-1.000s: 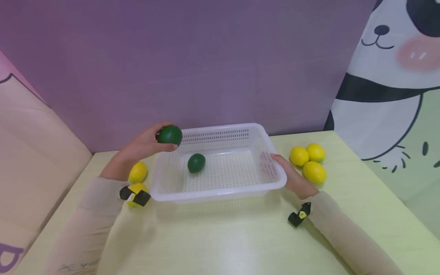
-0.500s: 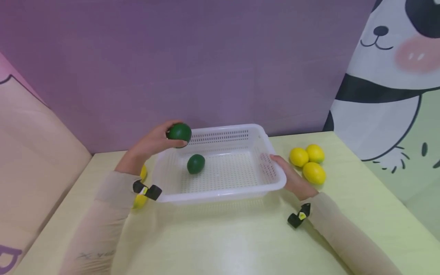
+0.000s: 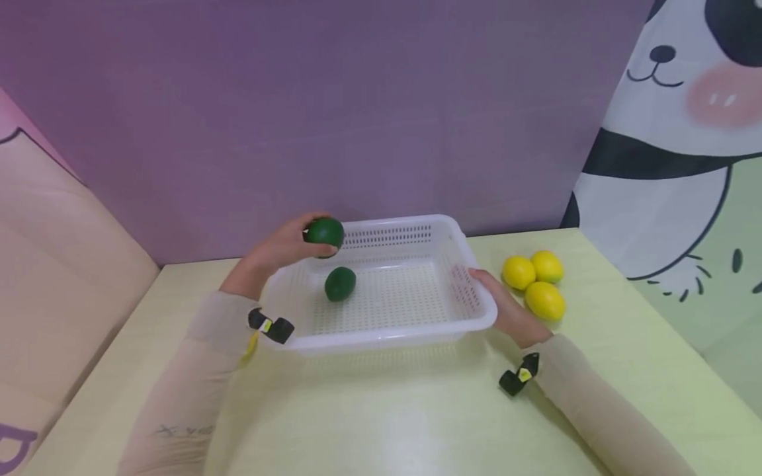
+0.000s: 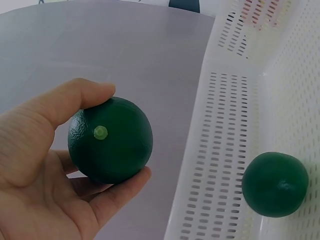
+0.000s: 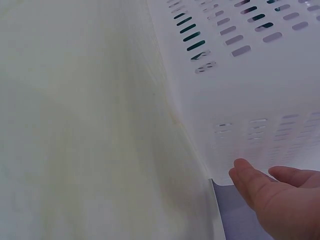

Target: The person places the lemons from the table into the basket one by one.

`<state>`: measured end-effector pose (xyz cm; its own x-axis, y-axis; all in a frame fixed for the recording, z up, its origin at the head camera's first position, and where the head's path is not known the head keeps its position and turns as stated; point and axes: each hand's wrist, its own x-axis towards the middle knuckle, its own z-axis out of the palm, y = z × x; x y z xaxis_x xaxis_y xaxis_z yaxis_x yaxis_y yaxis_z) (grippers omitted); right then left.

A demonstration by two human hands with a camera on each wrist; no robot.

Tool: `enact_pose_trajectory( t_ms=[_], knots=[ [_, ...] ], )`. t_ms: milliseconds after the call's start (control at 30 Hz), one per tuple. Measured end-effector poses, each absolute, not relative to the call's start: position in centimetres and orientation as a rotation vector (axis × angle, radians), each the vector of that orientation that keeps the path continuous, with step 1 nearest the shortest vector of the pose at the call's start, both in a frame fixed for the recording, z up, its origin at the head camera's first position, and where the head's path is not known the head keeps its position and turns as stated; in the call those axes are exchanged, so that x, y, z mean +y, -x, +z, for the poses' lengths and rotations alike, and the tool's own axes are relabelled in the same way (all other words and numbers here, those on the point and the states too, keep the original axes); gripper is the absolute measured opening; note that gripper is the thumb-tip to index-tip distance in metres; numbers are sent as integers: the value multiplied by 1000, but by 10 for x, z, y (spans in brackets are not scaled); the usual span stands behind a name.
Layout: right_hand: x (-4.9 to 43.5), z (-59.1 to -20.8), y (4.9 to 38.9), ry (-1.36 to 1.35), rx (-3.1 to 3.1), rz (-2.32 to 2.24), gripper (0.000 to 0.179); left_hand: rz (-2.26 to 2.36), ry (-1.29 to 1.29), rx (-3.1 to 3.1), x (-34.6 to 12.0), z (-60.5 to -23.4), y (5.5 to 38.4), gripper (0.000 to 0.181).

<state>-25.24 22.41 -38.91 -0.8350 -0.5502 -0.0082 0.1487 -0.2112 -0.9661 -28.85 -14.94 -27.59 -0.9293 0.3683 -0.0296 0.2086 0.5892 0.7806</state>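
Note:
My left hand [image 3: 292, 244] grips a dark green avocado [image 4: 112, 142], thumb and fingers around its sides, with a pale stem nub showing. It is raised over the back left rim of a white perforated plastic basket [image 3: 381, 337]. A second avocado [image 3: 340, 284] lies on the basket floor, left of its middle. At the basket's right end, my right hand [image 3: 506, 311] holds the rim; in the right wrist view its fingers [image 5: 247, 177] lie against the outer wall. Part of that grip is hidden.
Three lemons [image 3: 544, 301] sit close together on the pale table [image 3: 381, 410], right of the basket. A sliver of another lemon [image 3: 250, 348] shows beside my left sleeve. Behind the table stands a purple backdrop [image 3: 381, 119].
My left hand has carried the avocado to the right, from the basket's left edge to over its back left rim. The left forearm now covers most of the left lemons. The right hand stays put.

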Motion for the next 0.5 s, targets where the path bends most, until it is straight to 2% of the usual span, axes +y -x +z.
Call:
enact_pose_trajectory(
  t_ms=[267, 500],
  knots=[
    [225, -389, 253, 457, 1644, -2077, 60, 1259, -501, 2598, -136, -286, 299, 65],
    [225, -390, 252, 458, 1646, -2084, 59, 1252, -484, 2565, -124, -291, 305, 74]
  ],
)
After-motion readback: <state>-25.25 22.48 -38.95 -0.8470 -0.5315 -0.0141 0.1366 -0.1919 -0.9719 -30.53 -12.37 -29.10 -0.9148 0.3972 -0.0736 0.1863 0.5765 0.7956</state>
